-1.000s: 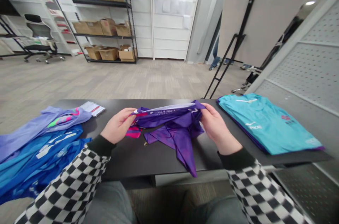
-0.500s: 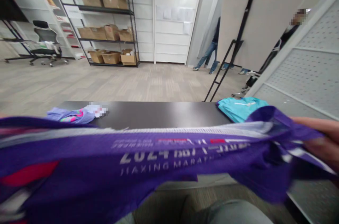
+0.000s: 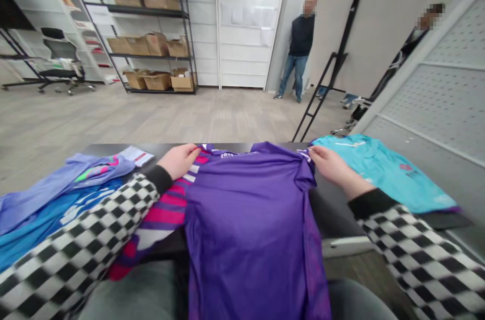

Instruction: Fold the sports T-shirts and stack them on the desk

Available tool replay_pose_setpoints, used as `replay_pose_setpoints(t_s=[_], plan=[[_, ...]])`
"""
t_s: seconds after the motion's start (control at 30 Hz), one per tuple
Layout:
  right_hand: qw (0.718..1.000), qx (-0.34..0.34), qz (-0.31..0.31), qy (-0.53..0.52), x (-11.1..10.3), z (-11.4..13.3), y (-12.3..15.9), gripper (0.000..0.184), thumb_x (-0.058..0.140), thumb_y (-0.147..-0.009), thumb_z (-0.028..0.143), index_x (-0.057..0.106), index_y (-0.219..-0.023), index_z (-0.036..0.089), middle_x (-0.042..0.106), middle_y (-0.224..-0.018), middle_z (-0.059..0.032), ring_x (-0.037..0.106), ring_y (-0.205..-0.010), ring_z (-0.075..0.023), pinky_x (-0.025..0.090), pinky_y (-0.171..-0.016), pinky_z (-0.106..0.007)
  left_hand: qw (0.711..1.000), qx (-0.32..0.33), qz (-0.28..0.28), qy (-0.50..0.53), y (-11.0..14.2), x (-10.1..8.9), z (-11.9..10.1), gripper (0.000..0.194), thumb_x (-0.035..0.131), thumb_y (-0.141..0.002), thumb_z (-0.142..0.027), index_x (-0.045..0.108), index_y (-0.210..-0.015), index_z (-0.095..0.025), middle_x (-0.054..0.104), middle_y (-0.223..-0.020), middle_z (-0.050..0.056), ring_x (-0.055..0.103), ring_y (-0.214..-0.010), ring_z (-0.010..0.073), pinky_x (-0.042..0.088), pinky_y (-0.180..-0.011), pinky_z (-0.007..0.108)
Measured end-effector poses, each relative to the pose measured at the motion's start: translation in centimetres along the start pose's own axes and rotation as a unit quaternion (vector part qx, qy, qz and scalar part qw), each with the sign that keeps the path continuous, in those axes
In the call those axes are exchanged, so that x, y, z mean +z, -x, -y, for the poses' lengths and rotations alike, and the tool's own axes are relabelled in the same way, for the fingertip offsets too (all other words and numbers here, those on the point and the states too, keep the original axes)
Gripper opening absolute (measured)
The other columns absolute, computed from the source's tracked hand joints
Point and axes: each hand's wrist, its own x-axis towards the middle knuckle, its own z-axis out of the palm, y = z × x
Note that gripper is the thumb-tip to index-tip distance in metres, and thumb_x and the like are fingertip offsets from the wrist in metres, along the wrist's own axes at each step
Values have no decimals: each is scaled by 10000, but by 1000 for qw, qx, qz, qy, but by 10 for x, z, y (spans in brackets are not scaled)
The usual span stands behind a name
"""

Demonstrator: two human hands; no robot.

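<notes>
Here, a purple jersey (image 3: 250, 224) hangs spread open between the person's hands, its collar end on the black table (image 3: 235, 148) and its body running down over the table's near edge onto the grey trousers (image 3: 132, 292) in the lap. White print reading "2024" sits just below the collar. The left hand (image 3: 180, 161) is narrowly pinched on the jersey's upper left edge, and the right hand (image 3: 333, 167) is closed just as narrowly on the opposite shoulder, so the two hands stand well apart with the cloth taut between them. Just below the left hand, a pink-striped stretch of fabric (image 3: 162, 214) lies under the checked sleeve (image 3: 78, 244) of the left arm; whether it belongs to the jersey cannot be told. Further out past that hand are a small white packet (image 3: 136, 156), a lavender jersey (image 3: 76, 181) and a blue jersey (image 3: 49, 219). Beside the right hand, a folded teal jersey (image 3: 382, 173) lies on the table. Beyond the table, two people (image 3: 301, 47) stand near tall boards, and metal shelves (image 3: 147, 32) hold cardboard boxes.
</notes>
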Motion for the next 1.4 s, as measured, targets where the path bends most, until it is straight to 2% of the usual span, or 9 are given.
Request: replay_pose_setpoints(t_s=[0.1, 0.2, 0.33, 0.47, 0.7, 0.87, 1.03, 1.27, 1.4], plan=[[996, 22, -14, 83, 39, -9, -13, 237, 672, -955, 285, 815, -1072, 137, 819, -1171, -238, 752, -1156, -387, 530, -1119, -530, 981, 10, 76, -176, -17, 45, 29, 130, 767, -890, -361, 792, -871, -235, 786, -917, 121, 754, -962, 368, 562, -985, 480], [989, -86, -24, 115, 59, 6, -4, 431, 648, -978, 283, 761, -1366, 135, 762, -1385, -234, 702, -1305, -403, 489, -1206, -564, 969, 53, 54, -235, -5, 58, 39, 286, 729, -926, -401, 810, -1139, -228, 771, -1202, 179, 714, -1153, 422, 519, -1089, 557], [960, -235, 121, 96, 82, 27, 10, 466, 620, -1058, 403, 732, -1482, 247, 747, -1473, -135, 668, -1399, -364, 462, -1275, -535, 944, 107, 104, -296, 30, 60, 45, 474, 597, -1031, -557, 779, -1342, -248, 739, -1314, 198, 692, -1224, 454, 525, -1104, 618], [942, -201, 220, 150, 104, 8, 4, 697, 616, -1057, 632, 597, -1655, 275, 522, -1744, -116, 440, -1640, -407, 311, -1370, -642, 930, 85, 151, -324, 46, 59, 70, 757, 561, -1031, -700, 625, -1623, -232, 564, -1675, 226, 464, -1578, 524, 336, -1289, 743], [923, -189, 263, 208, 116, -9, -18, 894, 415, -1081, 808, 348, -1799, 281, 254, -1868, -92, 205, -1737, -396, 188, -1404, -661, 899, 109, 231, -356, 4, 38, 110, 836, 441, -1072, -756, 406, -1774, -303, 289, -1867, 116, 249, -1731, 405, 226, -1389, 651], [918, -147, 292, 222, 123, 15, -42, 925, 568, -1036, 763, 413, -1772, 224, 270, -1862, -137, 223, -1731, -418, 226, -1395, -652, 890, 78, 251, -374, -38, 41, 95, 849, 517, -1030, -704, 428, -1762, -285, 303, -1861, 119, 295, -1713, 425, 231, -1372, 694], [945, -190, 201, 174, 130, 22, -42, 729, 498, -1111, 657, 553, -1682, 206, 518, -1740, -163, 466, -1632, -350, 339, -1370, -556, 905, 76, 190, -372, -42, 76, 50, 728, 505, -1049, -622, 616, -1625, -191, 513, -1744, 190, 485, -1610, 432, 355, -1327, 663], [934, -181, 259, 166, 136, 1, -30, 872, 513, -1065, 774, 436, -1762, 254, 280, -1861, -114, 212, -1734, -416, 180, -1393, -689, 910, 101, 210, -344, -15, 124, 50, 883, 403, -1078, -768, 417, -1770, -219, 282, -1858, 153, 228, -1735, 413, 180, -1405, 631], [948, -177, 247, 98, 98, -12, -44, 729, 646, -1021, 695, 688, -1560, 207, 621, -1651, -171, 563, -1549, -380, 407, -1322, -550, 906, 99, 220, -349, -13, 117, 57, 874, 383, -1082, -770, 395, -1780, -243, 251, -1867, 130, 211, -1742, 393, 174, -1408, 622]])
